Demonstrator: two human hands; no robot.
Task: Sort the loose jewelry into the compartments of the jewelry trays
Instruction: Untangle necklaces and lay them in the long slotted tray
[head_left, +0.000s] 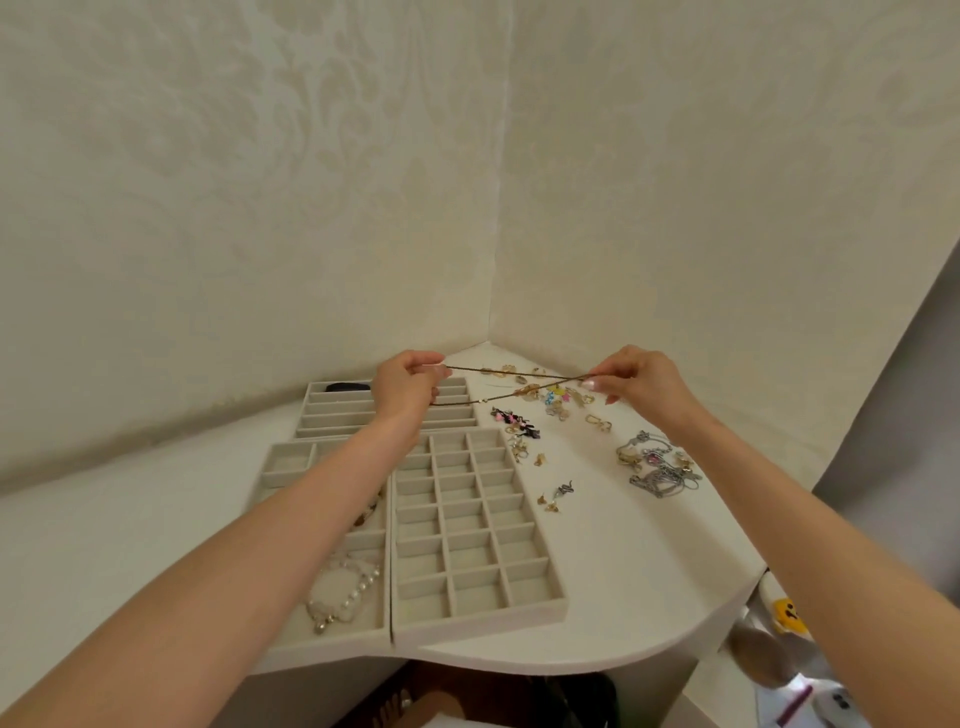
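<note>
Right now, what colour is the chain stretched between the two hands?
Dull gold, brownish; the chain shows best in the head view.

A white tabletop (623, 571) fills a corner of patterned cream walls (260, 182), with a yellow item (788, 614) beyond its edge at four o'clock.

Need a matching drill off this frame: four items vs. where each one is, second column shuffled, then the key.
Items:
1. gold chain
2. pearl bracelet
3. silver chain pile
4. dark oval item

Places:
A. loose on the table, right of the grid tray
B. back compartment of the far tray
C. stretched between left hand and right hand
D. inside the near-left tray

Pairs: 1-C, 2-D, 3-A, 4-B
</note>
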